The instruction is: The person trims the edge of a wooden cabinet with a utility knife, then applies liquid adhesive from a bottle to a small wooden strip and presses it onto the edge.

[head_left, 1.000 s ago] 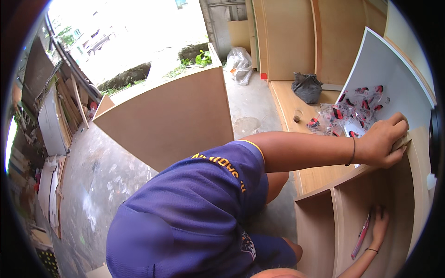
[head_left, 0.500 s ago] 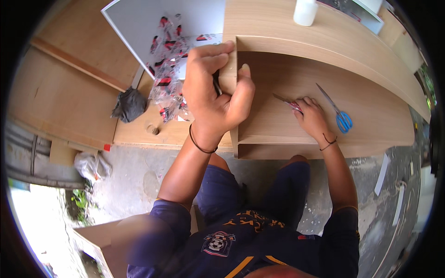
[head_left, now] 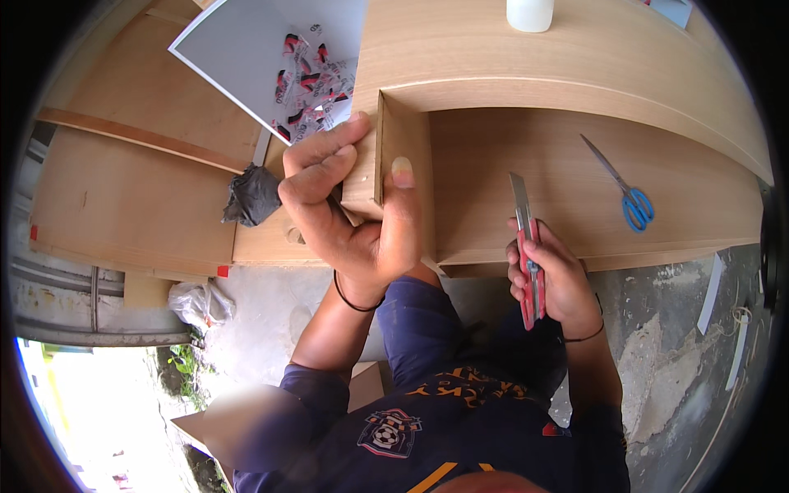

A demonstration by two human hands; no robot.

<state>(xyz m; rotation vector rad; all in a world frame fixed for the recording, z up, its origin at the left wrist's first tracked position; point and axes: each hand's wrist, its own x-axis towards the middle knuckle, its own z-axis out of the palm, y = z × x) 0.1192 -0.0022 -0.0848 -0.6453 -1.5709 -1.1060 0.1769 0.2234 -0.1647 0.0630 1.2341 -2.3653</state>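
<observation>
A person in a dark blue shirt [head_left: 485, 423] pinches a panel edge [head_left: 362, 177] of a wood-grain cabinet [head_left: 493, 49] between the thumb and fingers of the left hand [head_left: 357, 255], while the right hand [head_left: 567, 275] grips a red utility knife [head_left: 530, 267], its blade bared and pointing away from the body. Blue-handled scissors [head_left: 622, 185] lie inside the cabinet to the right; a white bottle [head_left: 530, 15] stands on top. At left, a dark plastic bag [head_left: 252, 195] sits near printed clear wrapping [head_left: 308, 82], with a translucent bag [head_left: 201, 304] on the concrete floor [head_left: 255, 316].
</observation>
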